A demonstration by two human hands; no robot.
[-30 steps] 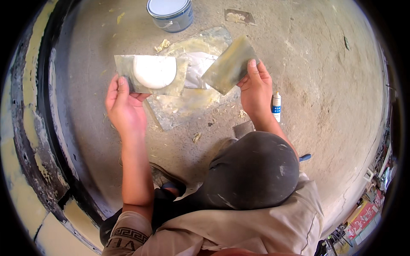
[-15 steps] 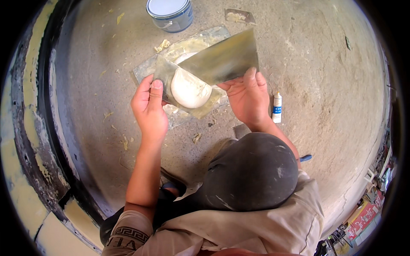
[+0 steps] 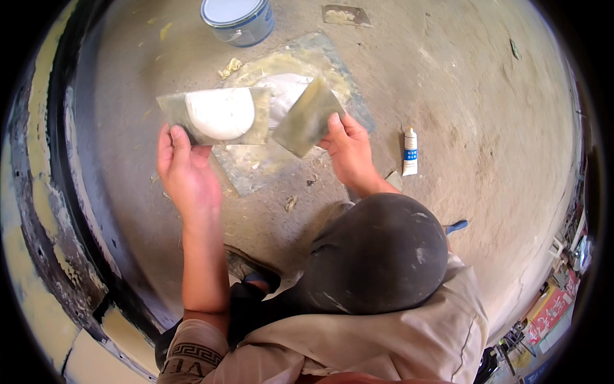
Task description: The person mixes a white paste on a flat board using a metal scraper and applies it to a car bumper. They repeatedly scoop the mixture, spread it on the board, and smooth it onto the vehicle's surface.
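My left hand point(image 3: 190, 176) grips the lower edge of a flat, greenish putty spreader point(image 3: 261, 118), thumb on top. A smooth, rounded mound of white putty point(image 3: 221, 115) lies on its face. In my right hand point(image 3: 353, 155) is a second flat spreader point(image 3: 308, 118), pinched at its right edge and tilted, with a thin yellowish smear. The two spreaders are apart, above a stained grey mixing board point(image 3: 323, 54) on the floor. More white putty point(image 3: 286, 96) shows on the board behind the spreaders, partly covered by the right one.
A lidded blue-grey tin point(image 3: 242, 25) stands beyond the board. A white and blue tube point(image 3: 410, 153) lies on the right. Nearer are a blue handle point(image 3: 456, 226) and my dark-clad knee point(image 3: 377, 256). A small smeared plate point(image 3: 346, 15) lies far off; a peeling painted panel point(image 3: 48, 192) borders the left.
My left hand has moved left with its spreader and putty, now turned nearly level. The right spreader has come away from it, moved left and lower, and tilted more steeply.
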